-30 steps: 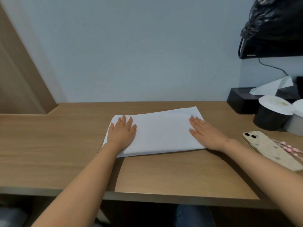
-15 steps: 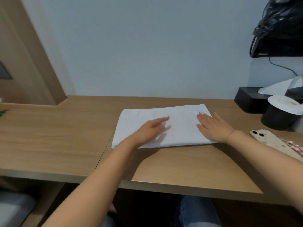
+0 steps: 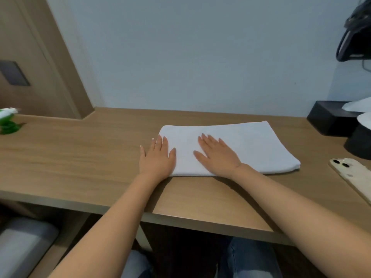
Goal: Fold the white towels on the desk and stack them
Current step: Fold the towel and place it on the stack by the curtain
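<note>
Wall [image 3: 200, 57]: a plain pale blue-grey surface filled the upper middle of the frame behind your desk.
Desk [image 3: 80, 161]: the wooden top ran across the whole middle band, its front edge crossing the lower half of the frame.
Door [image 3: 30, 57]: a wood-toned panel stood at the upper left, carrying a dark rectangular plate [image 3: 13, 73].
Towel [image 3: 236, 143]: one white towel lay folded flat into a wide rectangle on the desk, just right of centre, its thicker folded edge towards the lower right.
Right hand [image 3: 217, 155]: you had it palm down on the left half of the towel, fingers straight and spread, pressing the cloth and gripping nothing.
Left hand [image 3: 157, 157]: you laid it flat too, fingers extended, straddling the towel's left edge with the thumb side on the cloth and the outer fingers on bare wood; it held nothing.
Tissue box [image 3: 331, 121]: a black box sat at the right edge, well apart from the towel, a white sheet poking from it.
Phone [image 3: 353, 177]: a pale case with two camera lenses lay at the lower right, near the towel's corner but not touching.
Green item [image 3: 8, 123]: blurred at the far left edge; what it was you could not tell.
</note>
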`<state>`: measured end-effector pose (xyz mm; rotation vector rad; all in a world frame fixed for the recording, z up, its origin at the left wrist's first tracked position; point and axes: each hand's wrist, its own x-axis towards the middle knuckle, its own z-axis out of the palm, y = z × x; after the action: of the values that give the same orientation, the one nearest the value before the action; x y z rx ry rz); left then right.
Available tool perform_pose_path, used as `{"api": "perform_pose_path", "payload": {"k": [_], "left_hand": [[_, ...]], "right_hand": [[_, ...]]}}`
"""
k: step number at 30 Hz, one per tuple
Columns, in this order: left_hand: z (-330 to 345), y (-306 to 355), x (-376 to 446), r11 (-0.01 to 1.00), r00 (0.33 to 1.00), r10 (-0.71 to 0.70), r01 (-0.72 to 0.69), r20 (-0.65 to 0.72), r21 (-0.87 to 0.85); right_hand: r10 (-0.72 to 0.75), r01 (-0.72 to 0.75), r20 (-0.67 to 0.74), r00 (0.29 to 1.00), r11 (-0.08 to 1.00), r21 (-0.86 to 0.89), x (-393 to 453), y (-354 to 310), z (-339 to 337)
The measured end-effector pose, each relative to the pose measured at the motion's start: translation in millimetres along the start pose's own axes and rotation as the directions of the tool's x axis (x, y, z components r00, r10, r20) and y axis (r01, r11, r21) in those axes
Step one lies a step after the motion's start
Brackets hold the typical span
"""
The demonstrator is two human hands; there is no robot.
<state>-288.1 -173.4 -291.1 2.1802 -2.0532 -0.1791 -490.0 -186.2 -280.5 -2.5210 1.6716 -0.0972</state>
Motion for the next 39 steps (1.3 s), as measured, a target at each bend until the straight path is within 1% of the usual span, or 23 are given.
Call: {"api": "perform_pose_path", "payload": {"k": [2, 5, 8, 10, 11, 12, 13, 15, 16, 18, 20, 24, 27, 32, 34, 37, 39], "left_hand": [[-0.3, -0.2, 0.0, 1.000, 1.000, 0.004, -0.003, 0.016, -0.013], [-2.7, 1.4, -1.6, 0.999, 1.000, 0.007, -0.007, 0.009, -0.034], [-8.5, 4.2, -1.0, 1.000, 0.998, 0.006, -0.006, 0.057, 0.000], [-18.0, 7.5, 3.2, 0.998, 0.993, -0.015, 0.008, 0.118, 0.057], [-24.2, 9.4, 7.5, 0.997, 0.992, -0.028, 0.019, 0.121, 0.077], [-30.5, 11.9, 13.2, 0.996, 0.996, -0.033, 0.025, 0.086, 0.089], [-36.3, 15.3, 19.7, 0.996, 0.999, -0.021, 0.019, 0.024, 0.090], [-42.9, 25.6, 33.6, 0.998, 0.995, 0.051, -0.047, -0.089, 0.048], [-42.2, 31.3, 40.4, 0.995, 0.990, 0.097, -0.096, -0.103, 0.019], [-31.0, 37.3, 52.8, 0.985, 0.984, 0.172, -0.173, -0.053, -0.001], [-12.0, 34.9, 62.4, 0.982, 0.982, 0.188, -0.188, 0.005, 0.013], [6.3, 26.7, 72.9, 0.985, 0.985, 0.169, -0.169, -0.036, 0.018], [9.1, 26.0, 75.3, 0.987, 0.986, 0.155, -0.153, -0.053, 0.040], [6.3, 29.6, 65.6, 0.990, 0.989, 0.137, -0.135, -0.048, 0.033], [-1.0, 32.6, 61.1, 0.992, 0.992, 0.124, -0.124, -0.016, 0.009], [-9.8, 37.5, 48.5, 0.996, 0.995, 0.090, -0.090, 0.036, -0.001], [-16.2, 39.7, 36.4, 0.999, 0.994, 0.043, -0.041, 0.099, -0.027]], "right_hand": [[0.082, -0.082, -0.003, 0.997, 0.996, -0.020, -17.2, 39.1, -5.6], [0.230, -0.230, -0.003, 0.973, 0.973, -0.025, -54.3, 102.9, -20.3], [0.251, -0.252, 0.047, 0.967, 0.967, 0.024, -77.7, 130.3, -32.5], [0.247, -0.244, 0.081, 0.966, 0.969, -0.037, -74.7, 131.9, -37.2], [0.239, -0.233, 0.076, 0.968, 0.969, -0.084, -69.1, 129.8, -41.0], [0.217, -0.211, 0.045, 0.975, 0.972, -0.105, -61.4, 127.0, -46.1], [0.184, -0.184, -0.006, 0.983, 0.978, -0.094, -52.6, 123.9, -51.1], [0.128, -0.130, -0.094, 0.987, 0.991, -0.021, -32.4, 118.1, -57.6], [0.116, -0.115, -0.100, 0.988, 0.993, 0.013, -21.5, 116.4, -58.2], [0.133, -0.131, -0.043, 0.990, 0.991, 0.038, -1.6, 117.6, -50.6], [0.204, -0.204, -0.007, 0.979, 0.979, 0.017, 12.8, 126.5, -35.7], [0.314, -0.315, -0.055, 0.948, 0.949, -0.020, 27.5, 142.8, -19.0], [0.372, -0.371, -0.077, 0.925, 0.928, 0.023, 32.4, 148.2, -14.3], [0.357, -0.358, -0.123, 0.926, 0.934, 0.013, 28.9, 148.2, -10.7], [0.355, -0.358, -0.115, 0.928, 0.934, -0.007, 25.6, 144.0, -14.9], [0.323, -0.324, -0.050, 0.945, 0.946, -0.009, 21.9, 139.9, -23.2], [0.281, -0.283, 0.035, 0.959, 0.956, 0.079, 17.8, 138.8, -34.2]]}}
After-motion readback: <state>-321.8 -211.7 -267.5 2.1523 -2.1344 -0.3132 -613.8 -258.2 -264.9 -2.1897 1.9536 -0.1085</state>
